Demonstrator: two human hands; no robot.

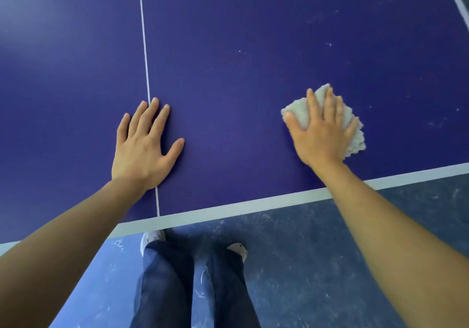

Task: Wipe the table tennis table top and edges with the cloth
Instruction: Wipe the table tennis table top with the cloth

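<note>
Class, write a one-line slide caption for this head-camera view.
Right hand presses the cloth on the table tennis table; left hand rests flat on its centre line.

Blue table [253, 35] holding pale fluffy cloth [356, 137] near white front edge [228, 211]. Left hand [142, 147] lying flat over thin white line [144, 35].

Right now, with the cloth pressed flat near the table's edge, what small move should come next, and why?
Probably slide the right hand and the cloth under its flat fingers outward to the right: pale specks dot the table top there, while the left hand rests flat on the centre line.
</note>
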